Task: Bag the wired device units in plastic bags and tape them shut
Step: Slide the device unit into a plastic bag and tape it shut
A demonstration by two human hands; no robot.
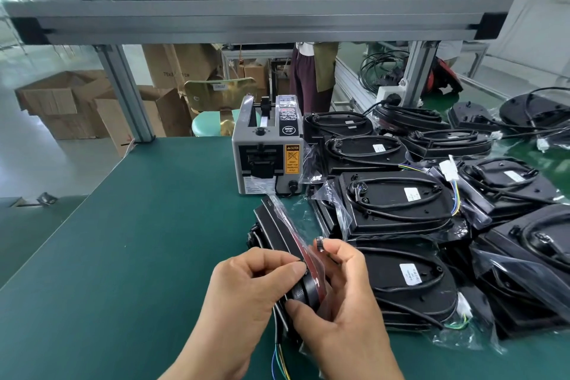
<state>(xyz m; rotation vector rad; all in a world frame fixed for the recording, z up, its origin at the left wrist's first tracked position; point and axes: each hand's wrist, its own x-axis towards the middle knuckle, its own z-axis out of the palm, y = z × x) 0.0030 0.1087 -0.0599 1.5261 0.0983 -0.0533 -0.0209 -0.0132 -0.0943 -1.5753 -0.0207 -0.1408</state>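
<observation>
A black wired device unit (279, 234) stands on its edge on the green table, partly inside a clear plastic bag (285, 219). My left hand (246, 293) pinches the unit's near end from the left. My right hand (342, 293) grips the same end from the right, thumb low on it and fingers curled over the top. Coloured wires (279, 361) trail from the unit below my hands. A grey tape dispenser (268, 145) stands behind the unit with a strip of tape at its mouth.
Several bagged black units (401, 203) with coiled cables lie stacked to the right, and unbagged ones (481, 120) sit further back. An aluminium shelf frame (246, 25) crosses overhead. Cardboard boxes (71, 102) sit on the floor left. Two people stand behind the bench.
</observation>
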